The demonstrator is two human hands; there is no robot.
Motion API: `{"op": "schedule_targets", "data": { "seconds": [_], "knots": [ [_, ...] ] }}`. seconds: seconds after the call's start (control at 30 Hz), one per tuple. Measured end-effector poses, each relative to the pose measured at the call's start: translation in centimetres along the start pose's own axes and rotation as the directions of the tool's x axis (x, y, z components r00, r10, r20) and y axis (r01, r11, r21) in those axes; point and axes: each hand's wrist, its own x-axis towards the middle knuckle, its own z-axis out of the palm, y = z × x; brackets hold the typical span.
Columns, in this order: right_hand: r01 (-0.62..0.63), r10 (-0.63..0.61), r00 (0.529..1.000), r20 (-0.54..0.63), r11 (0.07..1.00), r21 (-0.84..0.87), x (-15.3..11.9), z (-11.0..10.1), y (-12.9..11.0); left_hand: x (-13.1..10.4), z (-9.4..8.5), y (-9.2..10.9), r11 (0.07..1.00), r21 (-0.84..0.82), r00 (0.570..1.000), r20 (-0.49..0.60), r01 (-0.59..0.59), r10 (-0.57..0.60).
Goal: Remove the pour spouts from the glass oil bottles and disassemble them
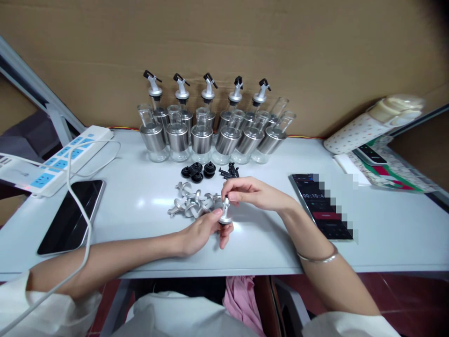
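My left hand [206,230] grips a silver pourer spout [226,211] upright between thumb and fingers, its round base low in the grip. At the spout's tip, the fingers of my right hand [245,193] are pinched on a small black lever cap, mostly hidden by the fingertips. Just left of the hands lies a heap of loose silver spouts [192,202]. Behind the heap sit several black ribbed stoppers [197,171]. A small pile of thin black lever caps [230,171] lies beyond my right hand.
Steel-and-glass bottles [201,139] stand in two rows at the back; several rear ones carry pourers [208,89]. A power strip [66,161], a white cable [86,220] and a dark tablet [72,217] are at left. At right are a phone [321,206] and a dotted flask [368,124].
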Motion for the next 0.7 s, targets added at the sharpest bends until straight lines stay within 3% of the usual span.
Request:
{"op": "schedule_targets", "data": {
  "seconds": [0.2, 0.47, 0.57, 0.7],
  "knots": [
    [-0.035, 0.036, 0.999, 0.012, 0.999, -0.03, -0.1, 0.2, -0.6, -0.2, 0.1, 0.3, 0.996, 0.087, 1.0, -0.005, -0.006, 0.007],
    [-0.047, 0.042, 0.997, -0.063, 0.995, -0.091, 0.1, 1.0, -0.5, -0.2, 0.0, 0.3, 0.995, 0.103, 1.0, -0.012, -0.009, 0.011],
    [-0.049, 0.031, 0.982, -0.185, 0.994, -0.097, -0.3, 0.1, -0.5, -0.4, 0.1, 0.4, 0.983, 0.183, 1.0, 0.01, -0.03, 0.029],
    [0.025, -0.054, 0.918, -0.392, 0.996, -0.08, -1.6, -2.3, -0.2, -0.6, 0.1, 0.6, 0.974, 0.224, 0.999, 0.018, -0.043, 0.04]
  ]
}}
